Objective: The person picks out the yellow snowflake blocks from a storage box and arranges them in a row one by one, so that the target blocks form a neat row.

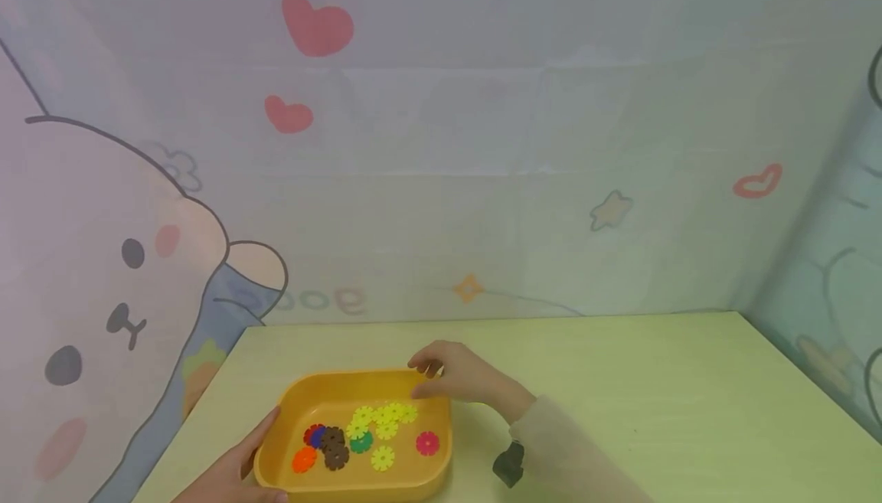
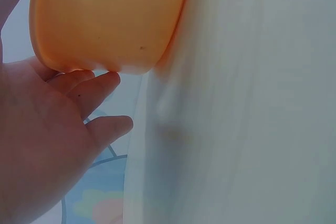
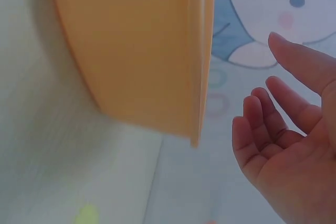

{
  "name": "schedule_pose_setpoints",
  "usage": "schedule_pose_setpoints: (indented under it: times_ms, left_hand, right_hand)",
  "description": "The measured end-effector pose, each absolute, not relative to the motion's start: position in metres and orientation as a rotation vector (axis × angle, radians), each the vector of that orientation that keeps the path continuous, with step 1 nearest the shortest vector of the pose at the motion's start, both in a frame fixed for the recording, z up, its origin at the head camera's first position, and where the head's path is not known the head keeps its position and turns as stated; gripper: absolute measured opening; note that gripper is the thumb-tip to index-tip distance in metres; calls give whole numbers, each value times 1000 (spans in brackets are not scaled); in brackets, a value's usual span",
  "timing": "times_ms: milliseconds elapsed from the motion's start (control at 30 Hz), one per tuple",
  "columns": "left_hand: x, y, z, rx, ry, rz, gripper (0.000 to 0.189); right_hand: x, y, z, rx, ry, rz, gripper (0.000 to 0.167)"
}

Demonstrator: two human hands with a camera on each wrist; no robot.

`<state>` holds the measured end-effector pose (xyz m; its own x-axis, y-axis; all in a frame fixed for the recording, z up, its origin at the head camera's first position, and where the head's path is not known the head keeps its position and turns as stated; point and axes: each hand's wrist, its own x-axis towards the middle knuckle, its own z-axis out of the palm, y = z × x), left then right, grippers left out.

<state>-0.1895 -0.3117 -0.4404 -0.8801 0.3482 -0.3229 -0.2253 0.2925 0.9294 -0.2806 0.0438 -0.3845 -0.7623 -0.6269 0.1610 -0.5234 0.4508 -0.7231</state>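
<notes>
A yellow-orange plastic tray [image 1: 358, 488] sits on the table with several toothed snowflake discs in it. Yellow discs [image 1: 383, 458] lie loosely at the middle and back; a green disc [image 1: 361, 442] is among them. Brown discs [image 1: 336, 457], an orange disc [image 1: 304, 459], a blue one and a red one cluster at the left, while a pink disc [image 1: 427, 443] lies apart at the right. My left hand [image 1: 237, 468] holds the tray's left end, fingers [image 2: 100, 90] against its outer wall. Over the far right corner hovers my right hand [image 1: 458, 373], fingers loosely bent and nothing between them.
The pale green table [image 1: 620, 411] extends to the right of the tray. A yellow piece [image 3: 86, 214] lies on it outside the tray. Behind and at the sides hangs a printed cloth [image 1: 482, 143]. Something dark [image 1: 510, 463] is at my right sleeve.
</notes>
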Motion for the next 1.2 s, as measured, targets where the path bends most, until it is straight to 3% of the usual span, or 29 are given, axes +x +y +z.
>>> schedule_pose_setpoints:
  times_ms: [467, 1200]
  left_hand:
    - [-190, -313, -441, 136, 2099, 1617, 95]
    - [-187, -312, -439, 112, 2031, 1677, 92]
  right_hand:
    - [-262, 0, -402, -1072, 2386, -1113, 37]
    - [-260, -17, -420, -1119, 2462, -751, 38]
